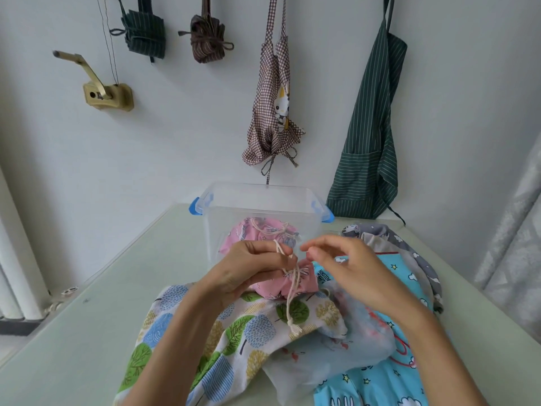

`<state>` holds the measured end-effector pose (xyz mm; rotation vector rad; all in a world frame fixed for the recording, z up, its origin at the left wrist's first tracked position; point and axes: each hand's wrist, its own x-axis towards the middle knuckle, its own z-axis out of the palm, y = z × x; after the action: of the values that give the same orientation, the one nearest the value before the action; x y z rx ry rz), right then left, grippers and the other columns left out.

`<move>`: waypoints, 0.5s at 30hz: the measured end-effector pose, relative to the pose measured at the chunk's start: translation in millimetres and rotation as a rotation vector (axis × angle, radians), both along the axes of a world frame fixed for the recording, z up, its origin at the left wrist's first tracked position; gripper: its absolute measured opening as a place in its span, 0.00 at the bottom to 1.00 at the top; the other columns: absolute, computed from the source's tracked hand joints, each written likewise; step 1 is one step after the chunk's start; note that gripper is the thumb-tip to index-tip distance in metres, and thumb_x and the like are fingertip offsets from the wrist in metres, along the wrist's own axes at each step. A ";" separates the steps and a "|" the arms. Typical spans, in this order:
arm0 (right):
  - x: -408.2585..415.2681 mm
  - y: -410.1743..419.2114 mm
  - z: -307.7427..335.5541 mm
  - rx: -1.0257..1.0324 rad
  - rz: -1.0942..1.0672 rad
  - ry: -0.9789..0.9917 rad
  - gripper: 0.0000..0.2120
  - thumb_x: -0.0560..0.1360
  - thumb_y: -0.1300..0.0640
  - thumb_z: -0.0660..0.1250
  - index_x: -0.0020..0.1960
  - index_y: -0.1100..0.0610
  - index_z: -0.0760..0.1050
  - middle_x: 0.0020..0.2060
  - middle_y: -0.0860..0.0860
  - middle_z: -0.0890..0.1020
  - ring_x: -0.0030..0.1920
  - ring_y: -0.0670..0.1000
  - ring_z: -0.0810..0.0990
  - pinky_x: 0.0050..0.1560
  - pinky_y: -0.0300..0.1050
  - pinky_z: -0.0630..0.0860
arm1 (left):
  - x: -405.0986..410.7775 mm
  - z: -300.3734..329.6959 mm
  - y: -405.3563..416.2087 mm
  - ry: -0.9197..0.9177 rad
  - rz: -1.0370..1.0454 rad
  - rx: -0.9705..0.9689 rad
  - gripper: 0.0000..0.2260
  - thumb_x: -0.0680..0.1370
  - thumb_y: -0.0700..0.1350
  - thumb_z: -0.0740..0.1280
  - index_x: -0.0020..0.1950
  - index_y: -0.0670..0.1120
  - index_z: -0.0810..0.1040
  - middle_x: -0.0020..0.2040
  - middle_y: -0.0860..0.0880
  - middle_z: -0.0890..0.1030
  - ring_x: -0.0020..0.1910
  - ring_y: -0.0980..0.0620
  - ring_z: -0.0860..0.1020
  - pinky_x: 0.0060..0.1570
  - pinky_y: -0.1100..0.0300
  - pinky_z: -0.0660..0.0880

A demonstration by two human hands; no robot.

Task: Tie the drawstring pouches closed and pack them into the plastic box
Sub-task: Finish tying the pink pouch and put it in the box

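Pink pouch (288, 284): left hand (248, 269) pinches its drawstring (292, 291); right hand (348, 266) loose, empty.

We face a plain white wall (190, 148) lit by soft, even daylight. On it we see a brass-coloured crank bracket (102, 90) with thin cords running up from it, two folded striped bundles (143, 33) hanging high, a checked apron (273, 112) with a cartoon figure, and a green striped apron (370, 136). Below lies the pale green worktop (96, 317). At left we see white radiator pipes (17, 288); at right, a pale patterned curtain (509, 244).
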<state>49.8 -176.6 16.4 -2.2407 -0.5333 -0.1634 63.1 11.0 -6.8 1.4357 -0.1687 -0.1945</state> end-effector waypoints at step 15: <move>12.3 12.7 -23.4 0.292 0.018 -0.007 0.09 0.69 0.63 0.70 0.34 0.52 0.81 0.28 0.45 0.80 0.28 0.41 0.73 0.33 0.32 0.69 | -2.2 -1.5 -7.3 -0.414 0.198 0.122 0.11 0.66 0.26 0.72 0.33 0.42 0.79 0.32 0.48 0.83 0.33 0.54 0.81 0.39 0.65 0.79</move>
<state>62.1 -163.9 -7.0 -1.9517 -0.4988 -0.2248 60.9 3.7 -8.3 1.5918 -0.3556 0.2617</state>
